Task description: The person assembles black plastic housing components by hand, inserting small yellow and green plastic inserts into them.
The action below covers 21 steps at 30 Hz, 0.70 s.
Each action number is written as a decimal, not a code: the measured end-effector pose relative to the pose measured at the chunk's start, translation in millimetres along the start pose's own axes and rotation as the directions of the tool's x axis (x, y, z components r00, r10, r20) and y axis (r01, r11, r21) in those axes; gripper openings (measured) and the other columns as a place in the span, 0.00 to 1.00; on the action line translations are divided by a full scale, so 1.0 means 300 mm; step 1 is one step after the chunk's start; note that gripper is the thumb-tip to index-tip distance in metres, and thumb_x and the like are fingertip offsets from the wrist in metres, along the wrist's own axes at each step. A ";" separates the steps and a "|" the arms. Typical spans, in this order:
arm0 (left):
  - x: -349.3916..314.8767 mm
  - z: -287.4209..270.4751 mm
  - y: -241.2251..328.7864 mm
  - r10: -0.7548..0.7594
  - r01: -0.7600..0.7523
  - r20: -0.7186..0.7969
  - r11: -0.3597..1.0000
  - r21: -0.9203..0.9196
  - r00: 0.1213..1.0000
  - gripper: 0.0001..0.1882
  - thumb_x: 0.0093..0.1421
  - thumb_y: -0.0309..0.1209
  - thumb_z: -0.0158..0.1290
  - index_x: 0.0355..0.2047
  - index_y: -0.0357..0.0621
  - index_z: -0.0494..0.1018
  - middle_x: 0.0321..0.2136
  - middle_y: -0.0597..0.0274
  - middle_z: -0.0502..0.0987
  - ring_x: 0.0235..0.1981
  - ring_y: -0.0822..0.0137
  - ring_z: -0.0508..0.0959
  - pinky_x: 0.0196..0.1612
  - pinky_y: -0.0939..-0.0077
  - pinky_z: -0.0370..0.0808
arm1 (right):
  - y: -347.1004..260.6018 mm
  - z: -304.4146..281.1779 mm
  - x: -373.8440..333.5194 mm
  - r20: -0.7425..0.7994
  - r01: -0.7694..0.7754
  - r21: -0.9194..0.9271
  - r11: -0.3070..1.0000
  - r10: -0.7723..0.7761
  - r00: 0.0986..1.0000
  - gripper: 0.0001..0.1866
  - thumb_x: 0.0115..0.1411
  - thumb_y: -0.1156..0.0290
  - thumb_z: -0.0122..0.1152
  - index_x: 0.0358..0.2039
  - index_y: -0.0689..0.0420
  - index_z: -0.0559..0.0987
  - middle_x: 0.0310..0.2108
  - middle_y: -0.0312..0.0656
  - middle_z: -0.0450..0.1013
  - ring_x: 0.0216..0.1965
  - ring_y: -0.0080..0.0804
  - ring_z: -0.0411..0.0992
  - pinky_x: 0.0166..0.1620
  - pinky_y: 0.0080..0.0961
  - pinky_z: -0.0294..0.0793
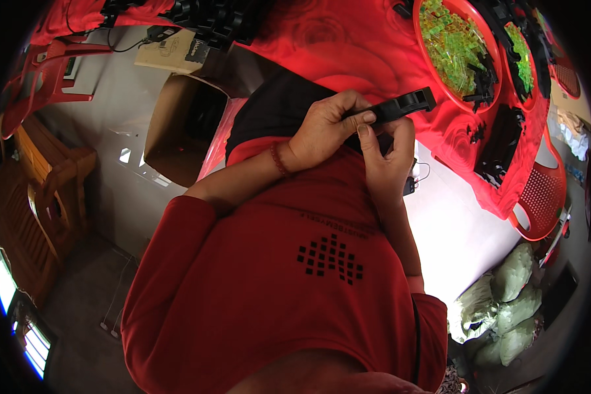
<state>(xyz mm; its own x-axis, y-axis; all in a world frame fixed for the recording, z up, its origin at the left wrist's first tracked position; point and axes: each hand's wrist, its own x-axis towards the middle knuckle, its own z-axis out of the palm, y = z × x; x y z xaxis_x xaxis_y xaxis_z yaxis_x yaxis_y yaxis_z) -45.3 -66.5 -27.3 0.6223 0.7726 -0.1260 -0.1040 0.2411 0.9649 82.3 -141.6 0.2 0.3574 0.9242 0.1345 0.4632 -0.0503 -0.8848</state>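
Note:
In front of my body, over the edge of the red-covered table, I hold a black plastic part (404, 105). It is long and narrow, with a rounded middle and a squared far end that points right. My left hand (325, 128) is closed round its near end, thumb pressed along it. My right hand (389, 154) is closed just below, its thumb and fingers pinched against the part's underside near my left thumb. Between the right fingers something dark shows, too hidden to tell whether it belongs to the same part.
A red basin (496, 49) holds green and yellow clear plastic pieces and black pieces. More black parts (502, 144) lie on the red tablecloth (348, 52). An opened cardboard box (177, 128) stands left of my legs. A red chair (542, 197) and pale sacks (515, 308) are at right.

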 end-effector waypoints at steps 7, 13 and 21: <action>0.007 0.002 -0.015 -0.005 0.006 0.013 0.997 -0.074 1.000 0.06 0.67 0.30 0.55 0.38 0.41 0.74 0.33 0.71 0.75 0.37 0.81 0.72 0.41 0.81 0.72 | -0.007 -0.012 -0.002 0.002 -0.035 0.029 0.999 0.035 0.999 0.12 0.56 0.73 0.69 0.37 0.57 0.74 0.31 0.35 0.71 0.34 0.28 0.67 0.43 0.30 0.63; 0.000 0.004 -0.017 0.062 -0.062 -0.002 0.990 -0.130 0.998 0.06 0.65 0.30 0.57 0.34 0.41 0.73 0.29 0.70 0.76 0.33 0.81 0.74 0.36 0.82 0.74 | -0.018 -0.013 -0.014 0.000 0.050 -0.023 0.998 -0.050 0.999 0.13 0.55 0.71 0.71 0.37 0.56 0.74 0.31 0.34 0.72 0.34 0.28 0.68 0.44 0.30 0.61; -0.001 0.006 -0.001 -0.001 0.012 0.045 0.970 -0.243 0.999 0.06 0.65 0.29 0.57 0.33 0.43 0.73 0.29 0.73 0.74 0.32 0.82 0.71 0.36 0.84 0.71 | -0.021 -0.003 -0.029 -0.049 0.131 -0.078 0.988 -0.136 0.990 0.13 0.55 0.74 0.69 0.36 0.56 0.73 0.31 0.35 0.69 0.33 0.26 0.67 0.41 0.27 0.63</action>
<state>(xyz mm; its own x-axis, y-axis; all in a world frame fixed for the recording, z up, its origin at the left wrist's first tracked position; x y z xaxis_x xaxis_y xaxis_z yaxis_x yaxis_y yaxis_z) -44.0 -67.7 -27.2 0.6568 0.7449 -0.1168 -0.2818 0.3862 0.8783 76.9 -149.6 5.1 0.3307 0.9028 0.2750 0.5682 0.0422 -0.8218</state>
